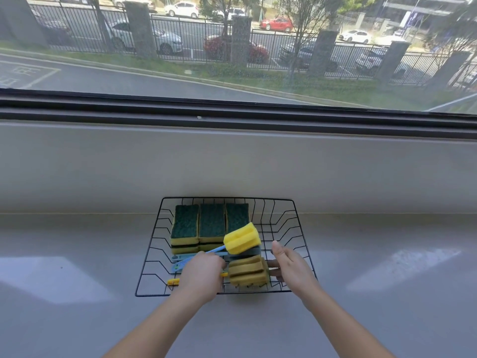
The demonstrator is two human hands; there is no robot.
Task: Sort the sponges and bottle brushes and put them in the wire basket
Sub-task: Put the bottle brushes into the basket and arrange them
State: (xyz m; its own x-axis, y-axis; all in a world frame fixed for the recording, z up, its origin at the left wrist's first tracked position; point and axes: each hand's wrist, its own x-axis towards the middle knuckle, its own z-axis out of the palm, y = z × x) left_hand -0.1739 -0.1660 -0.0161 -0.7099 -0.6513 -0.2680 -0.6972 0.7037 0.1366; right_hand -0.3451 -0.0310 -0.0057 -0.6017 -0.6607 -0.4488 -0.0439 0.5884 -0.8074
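Observation:
A black wire basket sits on the grey counter. Three yellow sponges with green scouring tops lie in a row in its back left part, stacked on others below. A bottle brush with a bright yellow foam head and a blue handle slants over them. A second brush with a darker yellow foam head and a yellow handle lies at the basket's front. My left hand is closed over the brush handles. My right hand touches the darker foam head from the right, thumb raised.
The grey counter stretches to both sides of the basket, with a raised grey sill behind it under a large window. The basket's right half holds nothing.

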